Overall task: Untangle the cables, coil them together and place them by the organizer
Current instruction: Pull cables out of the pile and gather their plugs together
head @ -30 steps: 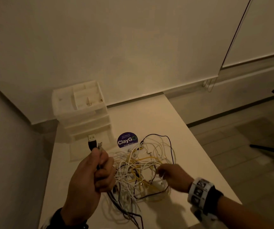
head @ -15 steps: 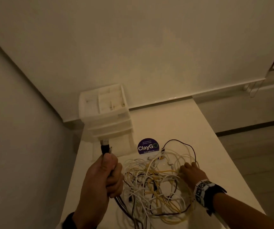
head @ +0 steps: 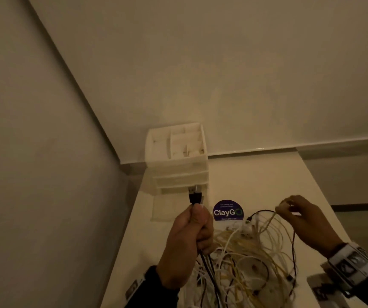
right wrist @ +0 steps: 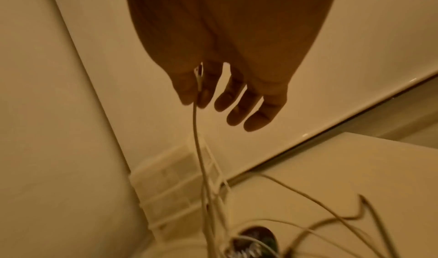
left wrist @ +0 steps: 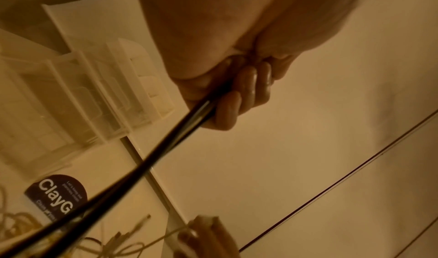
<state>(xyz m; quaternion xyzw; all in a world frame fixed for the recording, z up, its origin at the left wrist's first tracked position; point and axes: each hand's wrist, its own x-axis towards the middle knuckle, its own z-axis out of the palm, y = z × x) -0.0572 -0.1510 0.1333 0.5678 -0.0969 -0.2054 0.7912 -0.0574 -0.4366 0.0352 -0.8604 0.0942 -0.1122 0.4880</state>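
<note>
A tangle of white, yellow and black cables (head: 252, 261) lies on the white table (head: 256, 174). My left hand (head: 189, 243) grips black cables (left wrist: 151, 153) in a fist, and their USB plugs (head: 40, 193) stick up above the fist, in front of the organizer. My right hand (head: 298, 216) is lifted over the tangle's right side and pinches the end of a white cable (right wrist: 198, 131) between thumb and forefinger; its other fingers hang straight. The clear plastic drawer organizer (head: 178, 156) stands at the table's far left corner.
A round purple ClayGo sticker (head: 228, 211) is stuck on the table between the organizer and the tangle. Walls close in behind and on the left. The table's right edge (head: 325, 196) drops to the floor.
My right hand has lifted out of the tangle and moved up and right, pulling a white cable end with it. The left hand keeps its grip on the black cables. The head view turned left.
</note>
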